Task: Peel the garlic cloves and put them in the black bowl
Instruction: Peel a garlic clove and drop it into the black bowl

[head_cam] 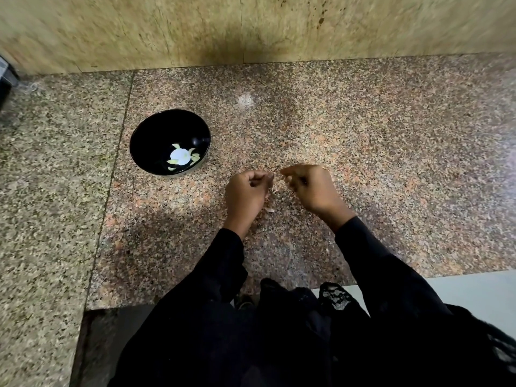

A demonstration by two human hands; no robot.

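Note:
The black bowl (148, 141) stands on the granite counter at the left and holds several pale peeled garlic cloves (183, 157) at its bottom. To its right, my left hand (245, 194) and my right hand (310, 188) hover close together above the counter, fingers curled. Between their fingertips sits a small garlic clove (275, 188) with thin papery skin; both hands pinch at it, and most of it is hidden by the fingers. Pale bits of garlic skin (269, 209) lie on the counter just under my left hand.
The speckled granite counter (391, 163) runs back to a tan stone wall (251, 29). A seam in the stone passes left of the bowl. The counter's front edge is at my body, with my black sleeves over it. A dark object (5, 85) sits at the far left edge.

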